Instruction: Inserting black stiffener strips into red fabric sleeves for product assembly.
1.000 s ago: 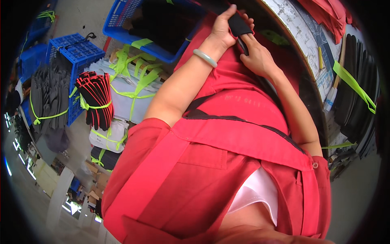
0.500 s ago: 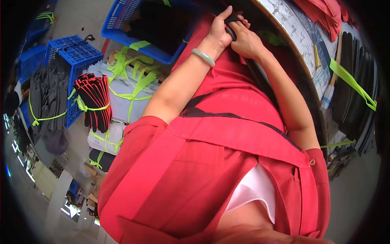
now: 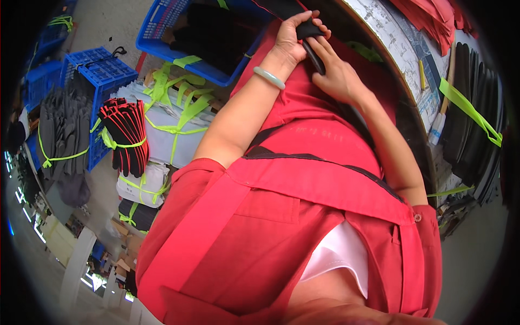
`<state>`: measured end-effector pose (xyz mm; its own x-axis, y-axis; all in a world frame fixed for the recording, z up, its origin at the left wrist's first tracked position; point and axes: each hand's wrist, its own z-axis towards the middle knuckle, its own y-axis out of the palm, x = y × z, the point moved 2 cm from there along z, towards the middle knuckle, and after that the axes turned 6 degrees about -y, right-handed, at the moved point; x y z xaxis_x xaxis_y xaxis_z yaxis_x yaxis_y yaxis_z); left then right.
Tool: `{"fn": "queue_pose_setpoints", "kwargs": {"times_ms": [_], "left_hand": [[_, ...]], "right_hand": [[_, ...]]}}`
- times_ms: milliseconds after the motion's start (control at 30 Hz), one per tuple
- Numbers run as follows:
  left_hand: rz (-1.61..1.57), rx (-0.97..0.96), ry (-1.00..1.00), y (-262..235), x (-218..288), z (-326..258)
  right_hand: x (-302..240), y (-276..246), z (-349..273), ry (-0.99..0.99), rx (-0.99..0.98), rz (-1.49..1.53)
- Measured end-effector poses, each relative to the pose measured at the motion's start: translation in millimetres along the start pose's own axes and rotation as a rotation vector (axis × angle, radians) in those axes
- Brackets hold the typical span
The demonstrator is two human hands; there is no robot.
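My left hand (image 3: 291, 39), with a pale bangle on the wrist, is closed around a black cloth piece (image 3: 311, 30) over my lap. Farther up, what looks like the same cloth (image 3: 279, 6) carries a thin red edge. A narrow black end hangs below the grip. Just to the right, my right hand (image 3: 338, 76) has its fingers stretched out, their tips against the black cloth, and its thumb apart. Part of the cloth is hidden behind my left fingers and by the upper picture edge.
A blue crate (image 3: 208, 70) with dark pieces stands ahead to the left. Beside it are tied black-and-red strips (image 3: 125, 135), white bundles (image 3: 173, 135) and grey strips (image 3: 65, 127). A worn table (image 3: 379, 27) at right bears red cloth (image 3: 428, 19) and black strips (image 3: 471, 108).
My right hand has slid down and right, its fingers going from curled round the cloth to stretched out. More of the black cloth shows; my left hand stays closed on it.
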<state>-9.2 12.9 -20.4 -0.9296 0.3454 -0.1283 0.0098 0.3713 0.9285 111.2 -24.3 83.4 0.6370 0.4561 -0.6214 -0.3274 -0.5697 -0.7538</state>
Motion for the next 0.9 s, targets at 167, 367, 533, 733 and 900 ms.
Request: {"fn": "queue_pose_setpoints", "kwargs": {"times_ms": [167,367,533,733,900], "left_hand": [[0.031,-0.007,-0.001,-0.8,-9.2,9.0],[0.055,0.073,0.026,16.6,-6.5,-8.7],[0.058,0.058,0.067,-3.7,-7.0,18.6],[-0.006,-0.007,0.039,-0.4,-2.9,1.6],[0.039,0.022,0.006,-5.5,-12.1,10.0]], "right_hand": [[8.1,-1.1,30.5,0.118,-0.1,-0.078],[10.7,2.0,3.2,0.055,0.014,-0.101],[22.2,2.5,44.5,0.15,-0.128,-0.169],[-1.7,2.6,-0.8,0.015,0.072,-0.072],[14.5,-0.4,39.2,0.1,-0.088,-0.192]]}}
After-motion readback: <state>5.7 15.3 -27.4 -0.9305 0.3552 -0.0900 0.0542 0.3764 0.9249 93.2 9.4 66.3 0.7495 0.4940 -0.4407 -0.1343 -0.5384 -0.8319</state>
